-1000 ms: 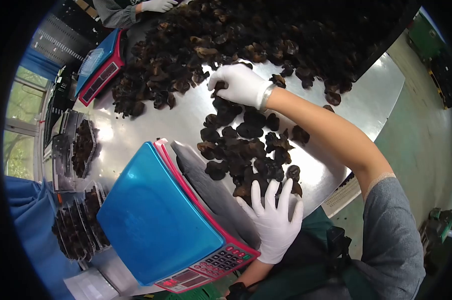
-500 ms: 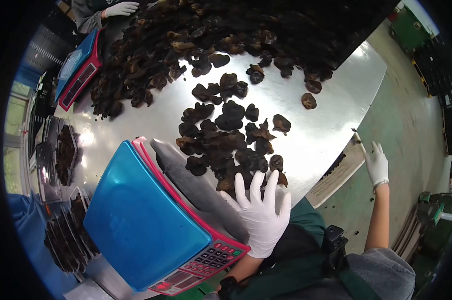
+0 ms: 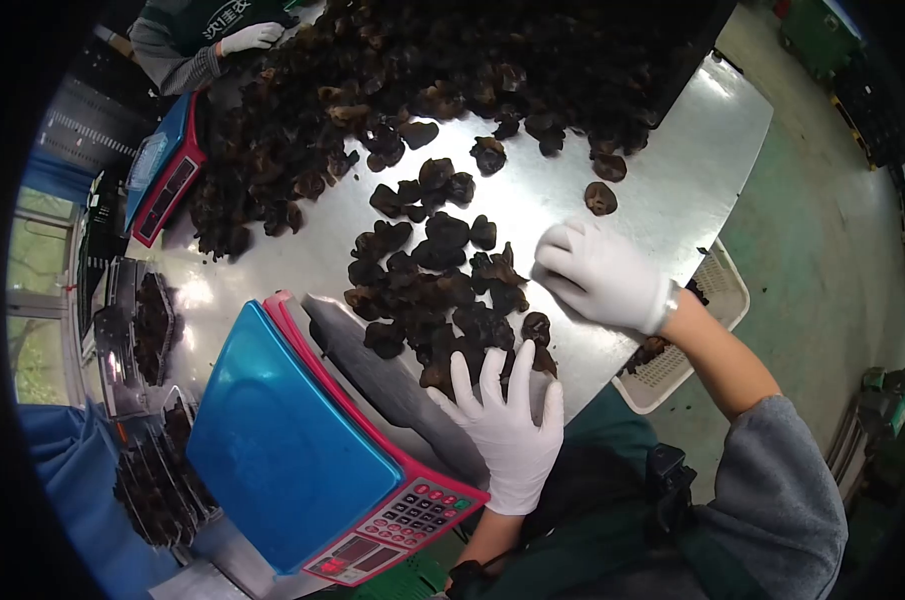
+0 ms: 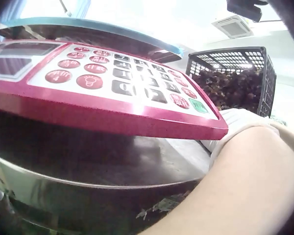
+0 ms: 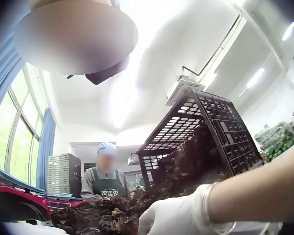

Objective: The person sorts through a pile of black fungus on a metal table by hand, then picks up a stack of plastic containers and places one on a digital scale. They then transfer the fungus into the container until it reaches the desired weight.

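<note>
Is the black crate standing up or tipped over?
Tipped: the crate lies on its side, dark pieces spread out from its mouth.

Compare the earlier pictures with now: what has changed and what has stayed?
The right hand, last seen out past the table edge near the white basket, has swung in leftward over the metal table. It hides where one dark piece lay; whether its fingers grip it cannot be told. The left hand stays spread at the near side of the dark pieces.
</note>
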The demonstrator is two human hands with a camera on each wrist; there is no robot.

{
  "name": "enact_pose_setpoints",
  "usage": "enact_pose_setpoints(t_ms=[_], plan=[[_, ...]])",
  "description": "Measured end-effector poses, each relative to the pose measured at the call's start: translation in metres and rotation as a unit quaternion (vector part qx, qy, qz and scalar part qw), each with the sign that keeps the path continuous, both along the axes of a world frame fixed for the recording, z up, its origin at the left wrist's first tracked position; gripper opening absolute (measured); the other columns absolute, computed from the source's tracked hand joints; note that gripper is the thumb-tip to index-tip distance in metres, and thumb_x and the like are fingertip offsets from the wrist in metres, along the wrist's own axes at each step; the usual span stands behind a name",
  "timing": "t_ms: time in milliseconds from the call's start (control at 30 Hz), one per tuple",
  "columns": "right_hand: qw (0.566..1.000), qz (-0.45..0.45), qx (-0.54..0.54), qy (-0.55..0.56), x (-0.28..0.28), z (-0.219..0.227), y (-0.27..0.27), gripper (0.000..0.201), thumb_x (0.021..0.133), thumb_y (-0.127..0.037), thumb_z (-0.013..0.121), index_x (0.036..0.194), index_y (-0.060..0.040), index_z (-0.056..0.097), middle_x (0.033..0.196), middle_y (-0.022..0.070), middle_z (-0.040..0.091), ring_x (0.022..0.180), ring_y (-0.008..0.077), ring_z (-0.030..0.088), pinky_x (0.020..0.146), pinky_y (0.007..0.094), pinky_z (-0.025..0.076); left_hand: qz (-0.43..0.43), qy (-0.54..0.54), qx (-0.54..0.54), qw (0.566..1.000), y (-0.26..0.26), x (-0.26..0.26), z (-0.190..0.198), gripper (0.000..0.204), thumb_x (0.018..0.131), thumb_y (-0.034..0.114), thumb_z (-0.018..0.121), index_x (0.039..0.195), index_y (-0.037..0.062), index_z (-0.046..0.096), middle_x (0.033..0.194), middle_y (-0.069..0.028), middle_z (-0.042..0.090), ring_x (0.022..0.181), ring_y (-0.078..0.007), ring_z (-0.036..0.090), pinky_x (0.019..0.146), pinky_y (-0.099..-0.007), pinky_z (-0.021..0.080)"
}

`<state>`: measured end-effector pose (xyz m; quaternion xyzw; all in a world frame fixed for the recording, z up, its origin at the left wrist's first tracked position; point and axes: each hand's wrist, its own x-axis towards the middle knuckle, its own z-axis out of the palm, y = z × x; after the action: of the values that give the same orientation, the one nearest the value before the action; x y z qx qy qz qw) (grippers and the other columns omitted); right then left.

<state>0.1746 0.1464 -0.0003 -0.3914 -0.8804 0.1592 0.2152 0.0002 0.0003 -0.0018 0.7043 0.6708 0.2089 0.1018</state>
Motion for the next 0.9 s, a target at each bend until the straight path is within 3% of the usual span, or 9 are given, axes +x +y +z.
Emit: enact_pose_setpoints(t_ms=[133, 267, 400, 533, 600, 667, 733, 800, 900], plan=[[0.987, 0.015, -0.101, -0.123, 0.06, 0.04, -0.035, 0.008, 0.079, -0.014, 0.065, 0.086, -0.0101, 0.065, 0.091, 0.0093, 0.062, 0.085, 0.0318, 0.061, 0.079, 0.0414, 0.051, -0.002, -0.004, -0.01, 1.0, 0.0, 0.0, 0.001, 0.051, 0.082, 0.03, 0.071, 0.13, 0.0175, 0.062, 0.132, -0.0078, 0.048, 0.14, -0.043, 0.027, 0.113, -0.0712, 0.012], [0.926, -0.138, -0.243, -0.253, 0.129, 0.082, -0.05, 0.023, 0.075, -0.011, 0.066, 0.097, -0.012, 0.071, 0.1, 0.0106, 0.069, 0.094, 0.0314, 0.065, 0.083, 0.0403, 0.053, -0.007, -0.007, -0.021, 1.0, 0.0, -0.001, 0.002, 0.051, 0.082, 0.031, 0.07, 0.131, 0.0174, 0.062, 0.132, -0.0087, 0.048, 0.14, -0.0435, 0.027, 0.113, -0.0712, 0.01], [0.961, -0.181, -0.179, -0.107, 0.108, 0.086, -0.023, 0.023, 0.088, -0.019, 0.064, 0.107, -0.0075, 0.069, 0.109, 0.014, 0.068, 0.103, 0.0349, 0.062, 0.09, 0.0427, 0.05, -0.01, -0.001, -0.019, 1.0, 0.001, -0.001, 0.003, 0.051, 0.083, 0.032, 0.07, 0.131, 0.0177, 0.062, 0.132, -0.0101, 0.049, 0.141, -0.0436, 0.026, 0.113, -0.0707, 0.01], [0.997, -0.038, -0.025, 0.063, 0.04, 0.038, 0.051, 0.038, 0.096, -0.023, 0.059, 0.13, -0.0045, 0.06, 0.139, 0.0181, 0.055, 0.129, 0.0357, 0.05, 0.109, 0.0424, 0.041, -0.008, 0.008, -0.024, 1.0, 0.001, -0.001, 0.004, 0.051, 0.083, 0.032, 0.07, 0.132, 0.0187, 0.062, 0.132, -0.0107, 0.049, 0.141, -0.0437, 0.026, 0.113, -0.0705, 0.01], [0.994, -0.06, -0.003, 0.096, -0.001, 0.013, 0.084, 0.04, 0.096, -0.023, 0.06, 0.13, -0.0032, 0.059, 0.142, 0.021, 0.05, 0.131, 0.0376, 0.047, 0.111, 0.0441, 0.039, -0.006, 0.007, -0.024, 1.0, 0.0, -0.001, 0.003, 0.052, 0.083, 0.032, 0.07, 0.132, 0.019, 0.062, 0.132, -0.0107, 0.049, 0.141, -0.0437, 0.026, 0.114, -0.0703, 0.01], [0.98, 0.019, 0.14, -0.138, -0.035, 0.006, 0.091, 0.04, 0.096, -0.026, 0.059, 0.128, -0.0027, 0.059, 0.141, 0.0226, 0.05, 0.131, 0.0376, 0.047, 0.113, 0.0449, 0.037, -0.003, 0.004, -0.019, 1.0, 0.0, 0.0, 0.002, 0.052, 0.083, 0.033, 0.07, 0.132, 0.0193, 0.062, 0.132, -0.0109, 0.049, 0.141, -0.0437, 0.026, 0.114, -0.0702, 0.01], [0.998, 0.048, -0.029, 0.005, -0.072, 0.015, 0.071, 0.039, 0.096, -0.03, 0.06, 0.126, -0.0043, 0.061, 0.137, 0.0215, 0.052, 0.131, 0.0366, 0.048, 0.113, 0.0449, 0.038, -0.005, 0.011, -0.018, 1.0, 0.002, -0.001, 0.001, 0.053, 0.082, 0.034, 0.07, 0.132, 0.0191, 0.062, 0.132, -0.011, 0.049, 0.141, -0.0439, 0.026, 0.114, -0.07, 0.009], [0.97, 0.162, -0.053, 0.172, -0.092, 0.006, 0.035, 0.036, 0.096, -0.032, 0.06, 0.121, -0.0061, 0.064, 0.133, 0.0181, 0.056, 0.128, 0.036, 0.05, 0.111, 0.0456, 0.039, -0.003, 0.01, -0.017, 1.0, -0.001, -0.001, -0.002, 0.053, 0.082, 0.034, 0.07, 0.132, 0.0192, 0.062, 0.132, -0.011, 0.049, 0.141, -0.0441, 0.026, 0.114, -0.0701, 0.009], [0.959, 0.194, 0.045, 0.202, -0.08, 0.031, 0.032, 0.03, 0.095, -0.032, 0.062, 0.106, -0.0058, 0.07, 0.117, 0.0138, 0.063, 0.116, 0.0321, 0.057, 0.101, 0.0432, 0.045, -0.013, 0.005, -0.025, 1.0, 0.0, -0.003, -0.003, 0.054, 0.081, 0.034, 0.071, 0.132, 0.0185, 0.062, 0.131, -0.0127, 0.048, 0.141, -0.0439, 0.025, 0.114, -0.0709, 0.008]])
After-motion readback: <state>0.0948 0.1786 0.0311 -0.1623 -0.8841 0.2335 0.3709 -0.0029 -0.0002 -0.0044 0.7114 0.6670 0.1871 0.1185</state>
